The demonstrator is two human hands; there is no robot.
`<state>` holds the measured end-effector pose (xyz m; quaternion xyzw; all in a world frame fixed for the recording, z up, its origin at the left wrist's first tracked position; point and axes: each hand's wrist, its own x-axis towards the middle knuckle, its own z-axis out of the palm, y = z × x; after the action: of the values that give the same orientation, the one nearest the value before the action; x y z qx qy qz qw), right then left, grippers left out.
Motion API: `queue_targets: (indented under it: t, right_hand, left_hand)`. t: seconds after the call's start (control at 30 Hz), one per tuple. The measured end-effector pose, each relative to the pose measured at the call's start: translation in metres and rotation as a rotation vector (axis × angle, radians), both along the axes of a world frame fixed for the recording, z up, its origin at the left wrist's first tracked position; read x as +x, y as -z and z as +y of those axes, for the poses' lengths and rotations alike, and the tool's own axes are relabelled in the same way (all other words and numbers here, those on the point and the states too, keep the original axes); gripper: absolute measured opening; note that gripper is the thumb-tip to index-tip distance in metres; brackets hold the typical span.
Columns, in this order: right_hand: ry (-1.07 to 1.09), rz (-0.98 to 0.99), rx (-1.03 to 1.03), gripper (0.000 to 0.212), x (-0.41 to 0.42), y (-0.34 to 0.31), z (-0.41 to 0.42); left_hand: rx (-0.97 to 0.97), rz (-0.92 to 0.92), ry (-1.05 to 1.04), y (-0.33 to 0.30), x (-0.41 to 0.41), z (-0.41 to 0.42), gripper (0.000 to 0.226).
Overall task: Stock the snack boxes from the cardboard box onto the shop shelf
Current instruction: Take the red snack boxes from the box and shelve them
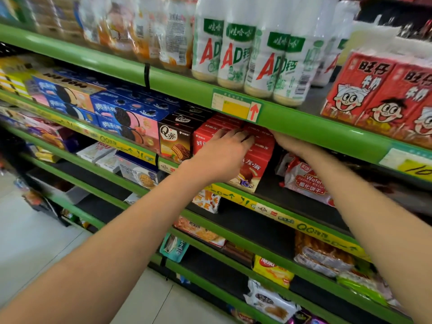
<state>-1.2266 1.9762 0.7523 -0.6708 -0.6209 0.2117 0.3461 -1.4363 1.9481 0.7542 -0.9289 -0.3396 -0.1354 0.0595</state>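
Green shop shelf (304,123) fills the frame; at centre your left hand (224,155), fingers spread, and right hand (288,142), grip hidden, hold an upright red snack box (256,164) facing you.

Green shelf (301,124) runs diagonally across frame centre. On it: blue cookie boxes (121,113) left, brown box (175,142), red snack boxes (254,160), wafer packet (304,181) right.

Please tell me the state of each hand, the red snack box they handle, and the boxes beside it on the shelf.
Left hand: flat on the red box front, fingers spread.
Right hand: at the box's right side, fingers hidden behind it.
Red snack box: upright on the shelf, between both hands.
Brown Q box: upright, untouched.
Wafer bag: lying tilted.
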Motion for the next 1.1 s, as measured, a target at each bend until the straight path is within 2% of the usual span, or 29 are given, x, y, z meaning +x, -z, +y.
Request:
queue_targets:
  t: [0.1, 0.17, 0.3, 0.43, 0.57, 0.7, 0.77, 0.83, 0.97, 1.1]
  right_hand:
    - [0.157, 0.002, -0.084, 0.057, -0.001, 0.012, -0.024]
    - [0.254, -0.129, -0.162, 0.066, -0.001, 0.017, -0.043]
    - [0.076, -0.14, -0.17, 0.056, -0.011, 0.002, -0.034]
    - [0.027, -0.181, -0.189, 0.048, -0.016, -0.001, -0.033]
    - [-0.046, -0.165, -0.11, 0.05, -0.015, -0.005, -0.043]
    - [-0.066, -0.34, 0.122, 0.065, -0.046, 0.005, -0.084]
    - [-0.25, -0.369, 0.269, 0.068, -0.092, 0.024, -0.118]
    - [-0.505, -0.335, 0.286, 0.06, -0.153, 0.05, -0.147]
    - [-0.961, -0.283, 0.058, 0.045, -0.278, 0.103, -0.163]
    - [-1.249, -0.369, -0.076, 0.037, -0.384, 0.144, -0.162]
  left_hand:
    - [-0.062, -0.204, -0.044, -0.001, -0.02, -0.018, 0.057]
    - [-0.076, -0.306, -0.108, 0.006, -0.036, -0.035, 0.05]
    - [-0.135, -0.358, -0.282, 0.029, -0.062, -0.074, 0.045]
    - [-0.193, -0.319, -0.404, 0.05, -0.076, -0.108, 0.043]
    - [-0.26, -0.36, -0.55, 0.063, -0.096, -0.142, 0.042]
    - [-0.318, -0.451, -0.713, 0.075, -0.134, -0.169, 0.037]
    - [-0.344, -0.476, -0.794, 0.087, -0.16, -0.184, 0.034]
    - [-0.37, -0.495, -0.886, 0.103, -0.19, -0.201, 0.03]
    - [-0.459, -0.682, -1.127, 0.137, -0.261, -0.235, 0.023]
    - [-0.453, -0.888, -1.363, 0.168, -0.341, -0.276, 0.014]
